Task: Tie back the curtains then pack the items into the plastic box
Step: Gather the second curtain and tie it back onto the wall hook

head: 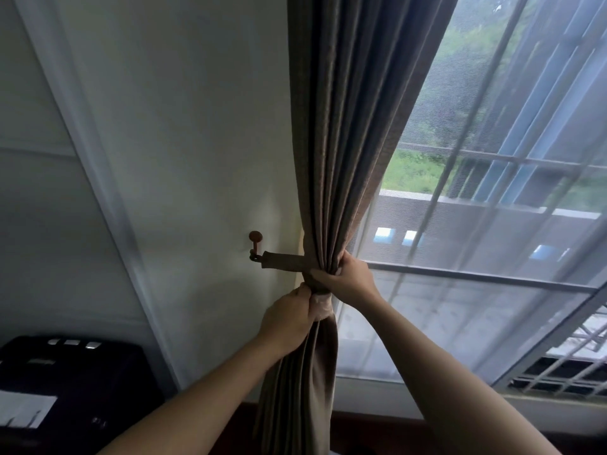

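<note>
A brown curtain [348, 133] hangs at the window's left edge, gathered into a tight bundle. A matching fabric tieback [284, 261] runs from a brown wall hook [255, 244] around the bundle. My right hand [346, 279] clasps the curtain and the tieback band at the gathered point. Just below, my left hand [290, 320] grips the curtain's folds, where a paler lining shows. The plastic box is not in view.
A sheer white curtain [476, 290] covers the barred window [492, 159] to the right. White wall [197, 126] lies left of the curtain. A dark box-like object [65, 382] sits at the lower left. A dark wooden surface [377, 428] runs below the sill.
</note>
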`<control>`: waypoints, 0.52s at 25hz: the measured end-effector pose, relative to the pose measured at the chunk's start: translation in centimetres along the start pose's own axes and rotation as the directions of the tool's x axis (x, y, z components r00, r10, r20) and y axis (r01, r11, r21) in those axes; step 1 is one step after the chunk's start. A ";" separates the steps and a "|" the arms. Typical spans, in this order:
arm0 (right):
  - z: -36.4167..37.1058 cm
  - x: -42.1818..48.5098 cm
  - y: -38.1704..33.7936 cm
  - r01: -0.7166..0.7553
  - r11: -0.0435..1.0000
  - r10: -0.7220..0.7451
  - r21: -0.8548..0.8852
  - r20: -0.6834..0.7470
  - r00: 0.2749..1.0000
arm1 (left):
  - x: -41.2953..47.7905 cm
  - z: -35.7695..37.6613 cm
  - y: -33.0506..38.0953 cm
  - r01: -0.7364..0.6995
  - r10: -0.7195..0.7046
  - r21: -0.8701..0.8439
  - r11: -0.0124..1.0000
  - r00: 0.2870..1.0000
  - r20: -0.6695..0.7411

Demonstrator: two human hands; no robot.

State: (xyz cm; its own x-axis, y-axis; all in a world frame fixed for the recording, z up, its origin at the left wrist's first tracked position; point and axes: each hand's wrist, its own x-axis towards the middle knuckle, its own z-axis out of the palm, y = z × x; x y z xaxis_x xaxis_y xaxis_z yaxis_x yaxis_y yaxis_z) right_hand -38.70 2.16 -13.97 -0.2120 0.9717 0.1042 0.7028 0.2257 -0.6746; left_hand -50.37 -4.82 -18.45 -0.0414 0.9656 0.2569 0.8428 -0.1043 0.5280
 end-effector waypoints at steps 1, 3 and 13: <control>0.0 -0.1 0.1 0.001 1.000 -0.001 0.008 -0.012 1.000 | 0.2 -0.3 -0.4 -0.043 0.042 0.062 0.997 0.999 0.012; 0.0 -0.1 0.1 0.005 1.000 -0.005 0.019 -0.028 1.000 | 0.4 -1.5 -0.9 -0.163 0.160 0.219 0.962 0.987 0.031; -0.1 0.1 1.0 0.016 0.999 -0.016 0.035 0.004 1.000 | 0.9 -3.0 -2.0 -0.396 0.428 0.557 0.730 0.900 0.079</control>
State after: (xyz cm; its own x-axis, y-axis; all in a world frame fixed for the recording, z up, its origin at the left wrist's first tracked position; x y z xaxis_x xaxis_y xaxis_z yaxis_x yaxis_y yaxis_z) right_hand -38.00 2.45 -14.56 -0.2262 0.9676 0.1123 0.6750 0.2389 -0.6981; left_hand -53.68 -4.44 -16.89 0.3658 0.8436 0.3931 0.9306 -0.3257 -0.1670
